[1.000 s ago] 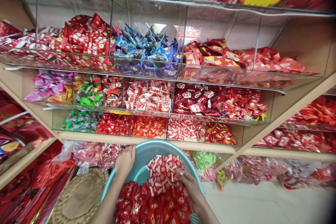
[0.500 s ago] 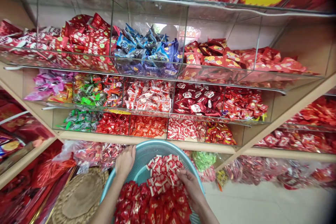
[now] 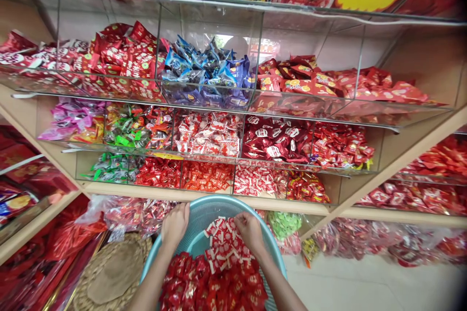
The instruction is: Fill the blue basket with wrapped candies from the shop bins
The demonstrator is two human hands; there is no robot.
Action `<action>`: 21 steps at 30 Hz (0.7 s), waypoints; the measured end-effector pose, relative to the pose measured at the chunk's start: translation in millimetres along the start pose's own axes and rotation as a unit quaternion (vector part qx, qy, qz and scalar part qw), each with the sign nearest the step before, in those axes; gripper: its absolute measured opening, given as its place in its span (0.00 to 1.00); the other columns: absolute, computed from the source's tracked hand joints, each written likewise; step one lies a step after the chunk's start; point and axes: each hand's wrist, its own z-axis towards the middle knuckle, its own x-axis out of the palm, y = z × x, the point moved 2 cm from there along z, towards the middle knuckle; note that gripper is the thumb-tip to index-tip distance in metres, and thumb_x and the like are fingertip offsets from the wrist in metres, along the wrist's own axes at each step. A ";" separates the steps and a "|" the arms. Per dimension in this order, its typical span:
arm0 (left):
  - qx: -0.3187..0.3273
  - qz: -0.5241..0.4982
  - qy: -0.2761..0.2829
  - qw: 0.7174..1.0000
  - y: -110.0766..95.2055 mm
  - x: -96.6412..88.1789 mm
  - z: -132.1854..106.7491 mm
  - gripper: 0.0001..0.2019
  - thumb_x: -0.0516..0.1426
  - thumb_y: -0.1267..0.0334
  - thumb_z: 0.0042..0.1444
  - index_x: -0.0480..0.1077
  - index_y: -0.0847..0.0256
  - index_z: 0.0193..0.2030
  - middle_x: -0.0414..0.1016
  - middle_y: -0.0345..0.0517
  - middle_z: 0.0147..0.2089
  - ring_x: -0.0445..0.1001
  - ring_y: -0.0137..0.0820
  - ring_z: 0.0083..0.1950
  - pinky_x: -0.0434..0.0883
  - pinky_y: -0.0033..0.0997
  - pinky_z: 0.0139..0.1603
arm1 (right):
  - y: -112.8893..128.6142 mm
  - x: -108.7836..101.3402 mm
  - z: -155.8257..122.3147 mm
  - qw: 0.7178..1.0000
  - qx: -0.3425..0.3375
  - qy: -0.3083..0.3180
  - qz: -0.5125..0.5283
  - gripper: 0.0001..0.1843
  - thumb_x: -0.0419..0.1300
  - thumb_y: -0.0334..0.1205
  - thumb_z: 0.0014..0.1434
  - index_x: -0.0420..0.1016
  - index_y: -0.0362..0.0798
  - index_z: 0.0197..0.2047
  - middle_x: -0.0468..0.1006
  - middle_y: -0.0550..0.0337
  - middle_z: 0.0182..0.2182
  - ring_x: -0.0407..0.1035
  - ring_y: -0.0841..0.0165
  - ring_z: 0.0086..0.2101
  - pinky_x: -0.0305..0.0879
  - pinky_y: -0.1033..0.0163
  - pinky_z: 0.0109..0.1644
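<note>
A round teal plastic basket (image 3: 197, 204) sits below the shelves. Dark red wrapped candies (image 3: 215, 289) fill its near side, and small red-and-white wrapped candies (image 3: 226, 248) are heaped toward the far right. My left hand (image 3: 175, 226) is closed over the basket's left rim. Inside the basket, my right hand (image 3: 251, 231) is at the upper right edge of the red-and-white heap, its fingers bent together in a pinch. Whatever may be between those fingertips is too small to tell.
Tiered shelf bins with clear dividers (image 3: 260, 53) hold many wrapped sweets, with red-and-white candies (image 3: 255, 181) in the bottom row. A woven straw stool (image 3: 113, 272) stands left of the basket. Bagged sweets (image 3: 357, 238) line the floor at right, below the wooden shelf edge (image 3: 219, 197).
My right hand has moved left and toward the far side, from the right edge of the red-and-white candies to their upper edge. My left hand stays on the rim.
</note>
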 end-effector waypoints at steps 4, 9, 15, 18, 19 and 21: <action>-0.003 0.005 0.005 1.000 -0.3 0.1 -0.1 0.24 0.34 0.55 0.62 0.68 0.60 0.41 0.76 0.49 0.38 0.75 0.35 0.37 0.66 0.32 0.36 | 0.0 6.7 2.4 0.999 -0.006 0.004 -0.035 0.06 0.58 0.39 0.46 0.72 0.52 0.19 0.73 0.61 0.20 0.65 0.64 0.25 0.56 0.63 0.32; -0.007 0.001 0.015 1.000 -0.3 -0.4 0.6 0.24 0.35 0.55 0.62 0.68 0.61 0.42 0.75 0.50 0.40 0.75 0.35 0.39 0.66 0.31 0.38 | -8.8 6.2 2.8 1.000 0.019 -0.023 0.004 0.02 0.61 0.40 0.44 0.74 0.53 0.25 0.75 0.60 0.24 0.68 0.63 0.29 0.60 0.62 0.35; 0.002 0.001 0.010 1.000 0.7 1.2 1.4 0.23 0.34 0.55 0.62 0.67 0.59 0.43 0.76 0.49 0.41 0.75 0.35 0.39 0.66 0.31 0.38 | -13.8 -0.3 -7.6 0.960 0.150 0.002 0.238 0.15 0.64 0.44 0.42 0.74 0.48 0.35 0.75 0.61 0.27 0.66 0.68 0.28 0.61 0.65 0.32; 0.003 0.002 0.009 1.000 0.6 1.7 1.4 0.23 0.34 0.55 0.62 0.67 0.60 0.42 0.76 0.49 0.40 0.75 0.35 0.39 0.66 0.31 0.38 | -8.0 -8.0 -14.0 0.903 0.221 0.026 0.367 0.16 0.61 0.38 0.42 0.74 0.47 0.38 0.76 0.61 0.32 0.67 0.70 0.32 0.63 0.67 0.36; 0.003 0.002 0.009 1.000 0.5 1.6 1.4 0.23 0.34 0.55 0.62 0.67 0.60 0.42 0.76 0.49 0.40 0.75 0.35 0.39 0.66 0.31 0.38 | -5.9 -11.1 -15.2 0.884 0.233 0.029 0.405 0.17 0.60 0.35 0.40 0.74 0.47 0.38 0.76 0.61 0.33 0.68 0.70 0.34 0.64 0.67 0.38; 0.005 0.002 0.007 1.000 0.1 1.3 1.2 0.23 0.34 0.55 0.62 0.67 0.60 0.42 0.76 0.49 0.40 0.75 0.35 0.39 0.66 0.31 0.38 | -3.0 -16.6 -16.4 0.853 0.241 0.029 0.462 0.22 0.58 0.29 0.34 0.74 0.48 0.37 0.76 0.62 0.35 0.68 0.70 0.38 0.64 0.68 0.40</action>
